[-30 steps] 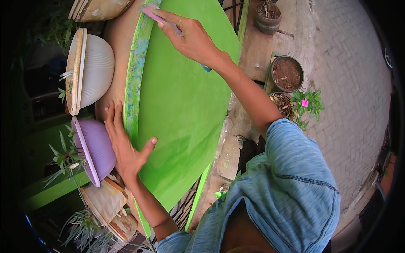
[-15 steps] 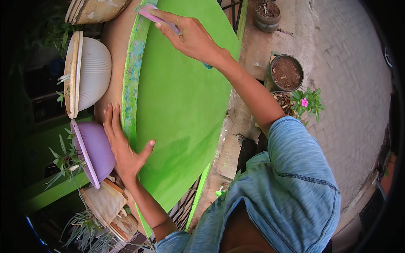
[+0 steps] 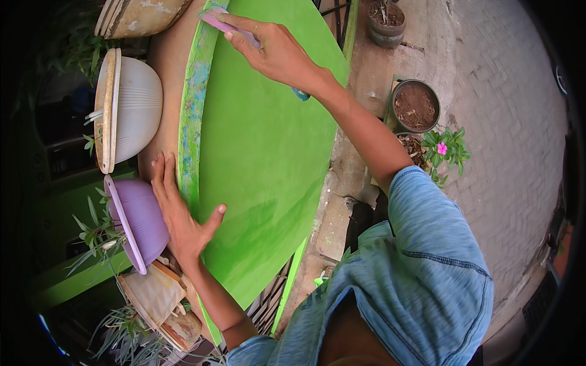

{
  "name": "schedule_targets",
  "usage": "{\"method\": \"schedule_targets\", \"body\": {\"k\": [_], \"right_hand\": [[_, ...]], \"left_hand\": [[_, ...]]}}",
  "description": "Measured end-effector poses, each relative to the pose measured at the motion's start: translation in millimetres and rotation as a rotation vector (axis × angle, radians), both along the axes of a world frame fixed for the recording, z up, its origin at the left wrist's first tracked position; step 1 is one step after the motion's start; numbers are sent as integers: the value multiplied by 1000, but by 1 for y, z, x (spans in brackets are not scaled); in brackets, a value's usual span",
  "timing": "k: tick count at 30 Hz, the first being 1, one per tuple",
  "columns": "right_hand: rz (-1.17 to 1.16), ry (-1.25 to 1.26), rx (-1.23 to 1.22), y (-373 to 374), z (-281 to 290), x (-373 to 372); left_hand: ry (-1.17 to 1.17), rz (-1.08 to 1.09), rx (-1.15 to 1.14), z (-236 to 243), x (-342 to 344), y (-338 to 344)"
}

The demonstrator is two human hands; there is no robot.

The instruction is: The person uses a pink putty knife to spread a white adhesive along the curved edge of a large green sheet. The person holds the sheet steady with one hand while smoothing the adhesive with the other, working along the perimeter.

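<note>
Your right hand (image 3: 278,56) pinches the pink pad (image 3: 227,25) between thumb and fingers; the pad juts toward ten o'clock from that hand, its far end on the patchy rim (image 3: 195,91) of the green panel (image 3: 262,152). Your left hand (image 3: 183,224), at seven o'clock from the right, lies over the tan ledge (image 3: 169,73), thumb spread wide, the purple pot (image 3: 145,212) beside it at nine o'clock.
</note>
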State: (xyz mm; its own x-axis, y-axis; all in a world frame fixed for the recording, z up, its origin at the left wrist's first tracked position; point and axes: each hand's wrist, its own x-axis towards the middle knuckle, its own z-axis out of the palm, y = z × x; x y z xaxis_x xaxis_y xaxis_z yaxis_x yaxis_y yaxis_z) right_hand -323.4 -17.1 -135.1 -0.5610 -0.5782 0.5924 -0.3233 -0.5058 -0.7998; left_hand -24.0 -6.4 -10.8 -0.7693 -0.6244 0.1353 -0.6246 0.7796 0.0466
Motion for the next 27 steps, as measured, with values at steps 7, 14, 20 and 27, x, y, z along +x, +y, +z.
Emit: {"method": "schedule_targets", "body": {"k": [7, 14, 20, 27], "right_hand": [[-160, 9, -63, -25, -10, 2], [-17, -15, 45, -2, 2, -3], [-21, -3, 29, 2, 0, 4], [-28, -8, 123, -10, 10, -20]], "left_hand": [[-7, -17, 2, -1, -3, -2], [-4, -16, 0, 0, -4, 1], [-13, -19, -6, 0, -1, 0], [-6, -10, 3, 0, -2, 0]]}}
